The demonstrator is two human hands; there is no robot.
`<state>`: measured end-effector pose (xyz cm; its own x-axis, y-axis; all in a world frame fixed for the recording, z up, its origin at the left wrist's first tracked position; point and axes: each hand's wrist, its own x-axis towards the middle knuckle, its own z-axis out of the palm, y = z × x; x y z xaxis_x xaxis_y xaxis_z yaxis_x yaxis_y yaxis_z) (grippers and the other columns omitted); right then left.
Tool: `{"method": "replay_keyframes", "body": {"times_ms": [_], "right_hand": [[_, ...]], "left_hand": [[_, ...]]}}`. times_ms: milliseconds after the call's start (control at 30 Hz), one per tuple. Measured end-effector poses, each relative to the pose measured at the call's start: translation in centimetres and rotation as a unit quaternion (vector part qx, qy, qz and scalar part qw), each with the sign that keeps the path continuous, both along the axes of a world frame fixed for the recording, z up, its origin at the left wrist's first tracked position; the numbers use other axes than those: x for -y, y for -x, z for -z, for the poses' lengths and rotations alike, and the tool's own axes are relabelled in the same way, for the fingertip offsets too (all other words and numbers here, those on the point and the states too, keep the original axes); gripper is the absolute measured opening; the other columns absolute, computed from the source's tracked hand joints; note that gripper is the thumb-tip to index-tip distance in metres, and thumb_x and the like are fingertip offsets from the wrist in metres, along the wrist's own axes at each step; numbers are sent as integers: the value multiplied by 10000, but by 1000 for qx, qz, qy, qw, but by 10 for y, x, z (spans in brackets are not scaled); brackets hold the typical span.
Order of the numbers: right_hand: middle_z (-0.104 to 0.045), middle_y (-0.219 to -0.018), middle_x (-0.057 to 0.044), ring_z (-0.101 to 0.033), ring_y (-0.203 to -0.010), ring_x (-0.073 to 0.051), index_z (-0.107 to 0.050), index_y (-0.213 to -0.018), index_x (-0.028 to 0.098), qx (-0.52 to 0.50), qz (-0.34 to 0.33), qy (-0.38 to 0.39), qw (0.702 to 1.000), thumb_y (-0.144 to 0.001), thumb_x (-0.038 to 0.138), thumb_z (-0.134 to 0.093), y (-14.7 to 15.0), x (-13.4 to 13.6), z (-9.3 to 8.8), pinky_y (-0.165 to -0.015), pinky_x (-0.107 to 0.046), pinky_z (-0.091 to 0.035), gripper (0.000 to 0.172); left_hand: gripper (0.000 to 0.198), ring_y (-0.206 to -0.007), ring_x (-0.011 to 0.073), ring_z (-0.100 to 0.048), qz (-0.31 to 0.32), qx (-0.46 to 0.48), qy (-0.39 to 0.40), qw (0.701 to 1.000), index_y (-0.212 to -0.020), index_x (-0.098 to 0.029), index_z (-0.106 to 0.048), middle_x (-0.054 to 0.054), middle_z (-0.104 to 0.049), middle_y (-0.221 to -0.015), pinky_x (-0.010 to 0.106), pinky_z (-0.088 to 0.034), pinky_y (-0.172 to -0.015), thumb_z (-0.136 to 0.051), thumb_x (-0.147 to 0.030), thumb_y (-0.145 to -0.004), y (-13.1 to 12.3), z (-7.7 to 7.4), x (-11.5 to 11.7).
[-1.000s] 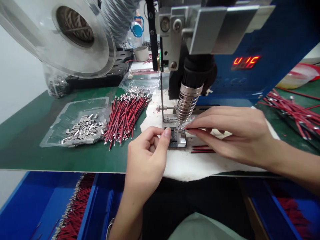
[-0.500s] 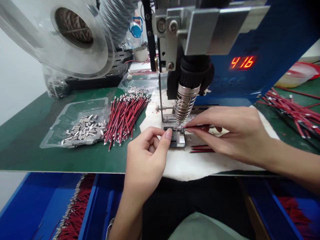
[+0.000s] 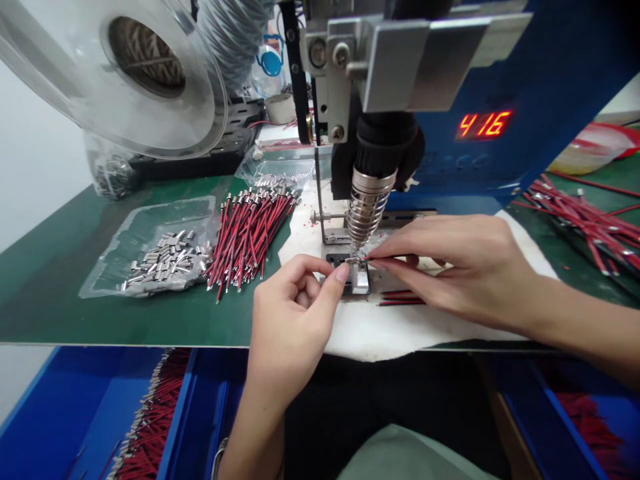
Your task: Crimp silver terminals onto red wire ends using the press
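My right hand [image 3: 450,267] pinches a red-and-black wire [image 3: 395,257], its end pointing left beneath the soldering iron's tip [image 3: 359,241]. At that end lies a small silver metal part [image 3: 353,260], over a small dark fixture [image 3: 359,283] with a bright metal block. My left hand [image 3: 300,313] is closed, thumb and forefinger pinched at the left end of the metal part. The fingertips partly hide it. More red-and-black wires [image 3: 403,297] lie on the white sheet [image 3: 370,333] below my right hand.
Left of the sheet lie a wire bundle with metal ends [image 3: 253,233] and a clear tray [image 3: 107,267] holding loose metal parts. The blue machine [image 3: 530,80] reads 416. More wires [image 3: 595,227] lie at right. Blue drawers [image 3: 115,380] sit below the table edge.
My left thumb and forefinger have moved slightly right, up to the metal part. The wire and right fingertips have shifted a little at the fixture. The view has moved slightly.
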<state>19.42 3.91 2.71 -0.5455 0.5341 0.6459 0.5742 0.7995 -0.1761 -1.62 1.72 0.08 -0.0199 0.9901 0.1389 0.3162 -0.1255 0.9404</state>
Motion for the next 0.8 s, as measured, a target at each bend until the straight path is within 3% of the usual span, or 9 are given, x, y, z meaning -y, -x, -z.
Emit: {"method": "replay_keyframes", "body": {"times_ms": [467, 800], "right_hand": [[-787, -892, -14, -722, -751, -176, -720, -971, 221, 16, -5, 2, 1000, -954, 165, -628, -1, 1, -4, -656, -331, -564, 109], [-781, -871, -26, -716, -723, -178, -730, -963, 192, 11, 6, 9, 1000, -942, 161, -631, -1, 1, -3, -622, -333, -544, 105]], "left_hand": [[245, -504, 40, -349, 1, -1, 7, 1000, -781, -163, -690, -43, -442, -541, 151, -270, -462, -719, -393, -858, 0, -1, -1], [243, -510, 42, -348, 1, -2, 11, 1000, -793, -170, -692, -47, -421, -538, 149, -267, -468, -716, -401, -862, 1, 0, 1]]}}
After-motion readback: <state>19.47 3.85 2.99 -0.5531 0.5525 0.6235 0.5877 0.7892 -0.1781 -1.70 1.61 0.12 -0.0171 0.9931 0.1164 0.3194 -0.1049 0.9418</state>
